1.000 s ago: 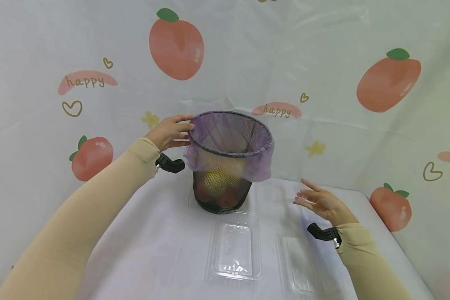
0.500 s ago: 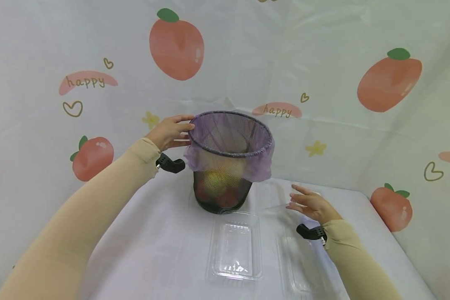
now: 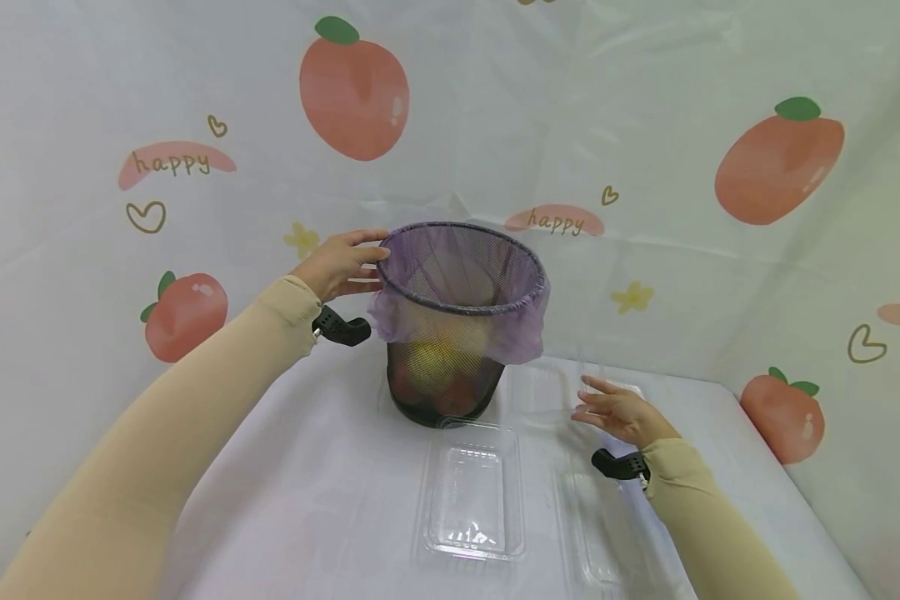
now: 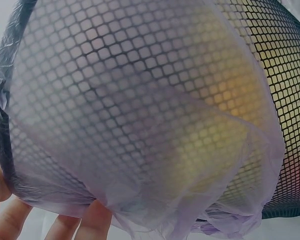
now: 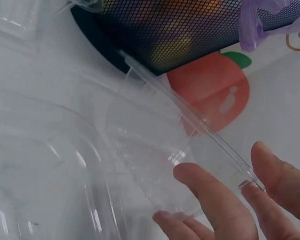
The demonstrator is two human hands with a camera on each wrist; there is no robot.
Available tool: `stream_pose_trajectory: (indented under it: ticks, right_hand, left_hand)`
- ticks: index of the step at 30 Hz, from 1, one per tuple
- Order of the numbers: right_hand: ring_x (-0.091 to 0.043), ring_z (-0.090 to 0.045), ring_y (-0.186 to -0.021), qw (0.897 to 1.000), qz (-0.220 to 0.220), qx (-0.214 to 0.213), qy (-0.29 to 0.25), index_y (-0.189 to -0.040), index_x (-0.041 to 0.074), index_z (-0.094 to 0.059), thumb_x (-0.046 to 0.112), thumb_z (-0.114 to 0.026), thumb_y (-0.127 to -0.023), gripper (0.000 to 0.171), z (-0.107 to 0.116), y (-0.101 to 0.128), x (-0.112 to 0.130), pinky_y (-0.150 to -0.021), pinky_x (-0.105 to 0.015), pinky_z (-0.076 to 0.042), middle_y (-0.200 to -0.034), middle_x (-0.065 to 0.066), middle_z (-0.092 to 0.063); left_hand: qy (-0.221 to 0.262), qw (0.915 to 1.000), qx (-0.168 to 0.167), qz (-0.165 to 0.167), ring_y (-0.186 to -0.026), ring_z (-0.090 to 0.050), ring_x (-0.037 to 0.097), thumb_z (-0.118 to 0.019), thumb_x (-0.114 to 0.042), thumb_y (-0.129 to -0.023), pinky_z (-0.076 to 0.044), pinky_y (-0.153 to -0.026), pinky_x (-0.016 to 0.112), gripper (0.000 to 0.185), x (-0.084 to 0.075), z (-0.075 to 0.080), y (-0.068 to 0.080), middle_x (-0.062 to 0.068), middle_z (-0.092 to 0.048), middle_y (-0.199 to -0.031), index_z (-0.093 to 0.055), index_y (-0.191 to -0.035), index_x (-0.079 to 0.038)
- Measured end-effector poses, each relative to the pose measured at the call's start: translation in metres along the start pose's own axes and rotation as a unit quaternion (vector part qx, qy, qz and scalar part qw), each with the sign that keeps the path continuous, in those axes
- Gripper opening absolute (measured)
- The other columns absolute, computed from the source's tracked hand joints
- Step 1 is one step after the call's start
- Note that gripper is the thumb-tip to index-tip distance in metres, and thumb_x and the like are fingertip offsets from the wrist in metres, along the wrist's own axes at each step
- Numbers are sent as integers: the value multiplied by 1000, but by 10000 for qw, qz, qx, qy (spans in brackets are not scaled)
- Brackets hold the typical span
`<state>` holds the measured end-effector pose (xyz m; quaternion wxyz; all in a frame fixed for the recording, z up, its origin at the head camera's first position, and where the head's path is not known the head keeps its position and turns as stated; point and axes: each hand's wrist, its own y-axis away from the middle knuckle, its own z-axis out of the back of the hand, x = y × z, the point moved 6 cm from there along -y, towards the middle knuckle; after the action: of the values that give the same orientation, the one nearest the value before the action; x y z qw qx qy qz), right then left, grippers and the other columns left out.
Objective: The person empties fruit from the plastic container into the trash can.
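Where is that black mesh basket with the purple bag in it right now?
In the head view the mesh basket stands at the middle back of the white table, just behind a clear plastic tray. The left hand touches its rim.

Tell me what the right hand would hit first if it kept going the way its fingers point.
Probably the clear plastic lid: the right hand already has its fingers against it. Beyond that stands the mesh basket, though depth is unclear.
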<state>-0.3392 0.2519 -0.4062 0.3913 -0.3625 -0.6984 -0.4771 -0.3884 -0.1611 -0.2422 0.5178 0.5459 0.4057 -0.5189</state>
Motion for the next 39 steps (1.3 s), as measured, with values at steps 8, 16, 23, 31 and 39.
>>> stream_pose_trajectory:
  ticks: [8,16,23,31,39]
  right_hand:
    - [-16,-69,-82,9999,-75,28,115,-153,1,5,-9,-39,-100,70,4,-2,-5,-85,-22,-56,-154,-36,7]
    - [-15,-66,-80,9991,-189,-334,206,-152,-5,-2,-15,-45,-95,73,9,-6,-8,-87,-31,-57,-111,-20,-47]
    - [-15,-68,-84,9968,-199,-374,684,-151,-8,-12,-10,-58,-92,75,16,-12,-12,-87,-29,-57,-116,-22,-49]
    - [-20,-70,-83,9971,-237,-166,709,-149,-11,-20,-7,-64,-89,75,23,-19,-17,-84,-28,-58,-103,-18,-59]
    - [-18,-69,-80,9941,-414,-509,867,-151,-9,-8,-12,-49,-95,70,7,-7,-14,-86,-30,-58,-103,-14,-58]
  left_hand:
    - [-23,10000,-32,7,-123,-48,30,-51,-17,-101,-47,-105,40,52,-1,0,0,6,-45,-124,-35,-151,-20]
    - [22,10000,-33,28,-118,-49,28,-53,-17,-101,-47,-105,40,53,-1,0,0,5,-46,-122,-36,-151,-20]
    - [27,10000,-27,21,-117,-50,27,-53,-17,-101,-47,-105,40,53,-1,0,-1,5,-46,-123,-36,-151,-20]
    - [-10,10000,-41,-2,-118,-50,27,-53,-18,-101,-48,-104,40,52,0,0,-2,5,-47,-122,-37,-150,-21]
    - [-27,10000,-38,-16,-118,-51,28,-51,-17,-102,-48,-104,40,50,1,0,-1,7,-46,-125,-37,-150,-21]
